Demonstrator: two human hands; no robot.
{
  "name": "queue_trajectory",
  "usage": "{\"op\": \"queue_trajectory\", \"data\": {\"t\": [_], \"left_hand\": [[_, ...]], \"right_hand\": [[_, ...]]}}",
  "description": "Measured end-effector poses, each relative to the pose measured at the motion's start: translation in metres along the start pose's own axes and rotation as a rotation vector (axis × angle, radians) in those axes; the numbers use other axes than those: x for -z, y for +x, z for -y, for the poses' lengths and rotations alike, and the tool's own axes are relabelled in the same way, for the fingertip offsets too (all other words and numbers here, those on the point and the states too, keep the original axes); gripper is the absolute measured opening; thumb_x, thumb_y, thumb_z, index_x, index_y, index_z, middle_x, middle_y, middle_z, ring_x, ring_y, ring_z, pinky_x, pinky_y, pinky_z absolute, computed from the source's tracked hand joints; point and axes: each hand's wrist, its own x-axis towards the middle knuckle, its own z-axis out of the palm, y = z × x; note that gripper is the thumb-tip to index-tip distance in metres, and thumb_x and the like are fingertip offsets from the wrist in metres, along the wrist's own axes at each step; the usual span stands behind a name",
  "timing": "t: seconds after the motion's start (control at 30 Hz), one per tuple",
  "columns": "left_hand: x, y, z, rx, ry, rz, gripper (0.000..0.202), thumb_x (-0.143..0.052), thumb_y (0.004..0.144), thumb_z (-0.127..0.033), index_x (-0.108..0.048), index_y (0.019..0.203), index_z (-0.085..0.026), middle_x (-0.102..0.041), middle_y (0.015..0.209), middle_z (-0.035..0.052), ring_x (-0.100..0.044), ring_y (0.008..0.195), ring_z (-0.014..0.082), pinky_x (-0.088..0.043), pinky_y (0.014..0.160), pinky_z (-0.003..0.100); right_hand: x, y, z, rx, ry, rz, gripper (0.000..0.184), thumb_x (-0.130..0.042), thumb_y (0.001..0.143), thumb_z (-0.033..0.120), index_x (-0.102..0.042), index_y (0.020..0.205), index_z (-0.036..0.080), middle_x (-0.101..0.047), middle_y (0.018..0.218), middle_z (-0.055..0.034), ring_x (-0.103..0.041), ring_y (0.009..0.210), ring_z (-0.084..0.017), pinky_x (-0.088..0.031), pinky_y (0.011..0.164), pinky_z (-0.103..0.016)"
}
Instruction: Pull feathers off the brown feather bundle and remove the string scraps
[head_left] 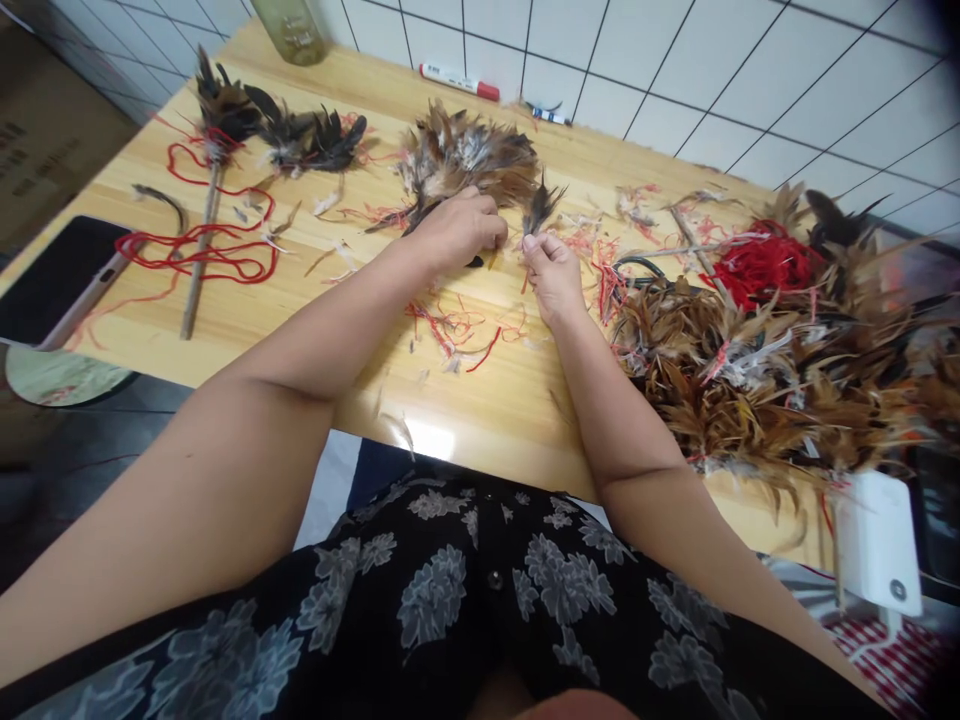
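My left hand (459,230) rests closed on the near edge of a brown feather bunch (469,160) in the middle of the wooden table (465,400). Its fingers pinch some of those feathers. My right hand (553,275) sits just to the right, fingers curled around the base of a small dark feather tuft (541,205) that stands up from it. The two hands nearly touch. Red thread scraps (457,335) lie on the table below them.
A large heap of brown feathers (750,370) and red thread (761,265) fills the right side, with scissors (637,270) beside it. A feather duster on a stick (206,190) with red cord (202,250) lies left. A phone (64,275), a marker (459,82), a bottle (292,30).
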Motion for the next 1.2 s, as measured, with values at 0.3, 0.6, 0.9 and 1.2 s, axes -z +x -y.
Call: {"op": "queue_trajectory", "data": {"t": [0.3,0.6,0.9,1.2], "left_hand": [[-0.003,-0.007,0.018,-0.052,0.034,-0.084,0.04,-0.092,0.087,-0.016,-0.056,0.075,-0.028,-0.054,0.081,0.0037,-0.059,0.116,0.0302,-0.039,0.119,0.045],[-0.003,-0.031,-0.021,0.028,-0.073,-0.255,0.03,-0.074,0.083,0.004,-0.063,0.081,-0.024,-0.064,0.08,-0.001,-0.06,0.086,0.0203,-0.046,0.092,0.036],[-0.028,-0.035,-0.026,0.17,-0.467,-0.231,0.022,-0.075,0.096,0.002,-0.074,0.089,-0.019,-0.07,0.075,-0.0001,-0.065,0.065,0.0158,-0.056,0.072,0.031],[-0.021,-0.038,-0.043,0.167,-0.624,-0.39,0.027,-0.076,0.092,0.008,-0.074,0.081,-0.017,-0.069,0.081,-0.0024,-0.06,0.071,0.0094,-0.049,0.075,0.022]], "right_hand": [[-0.005,0.001,-0.009,-0.079,0.041,-0.14,0.057,-0.074,0.102,0.078,-0.067,0.083,0.024,-0.06,0.08,0.0004,-0.058,0.084,-0.019,-0.06,0.089,-0.038],[-0.003,-0.005,-0.009,-0.013,0.008,-0.148,0.063,-0.069,0.101,0.084,-0.066,0.084,0.024,-0.06,0.08,0.0011,-0.055,0.08,-0.017,-0.053,0.084,-0.034],[-0.001,-0.006,-0.011,-0.017,-0.035,-0.138,0.059,-0.068,0.105,0.078,-0.064,0.083,0.024,-0.058,0.08,0.0016,-0.053,0.08,-0.017,-0.051,0.083,-0.033],[0.0,-0.008,-0.007,-0.009,0.047,-0.135,0.047,-0.077,0.105,0.063,-0.067,0.083,0.022,-0.056,0.079,0.0034,-0.053,0.08,-0.015,-0.046,0.082,-0.031]]}}
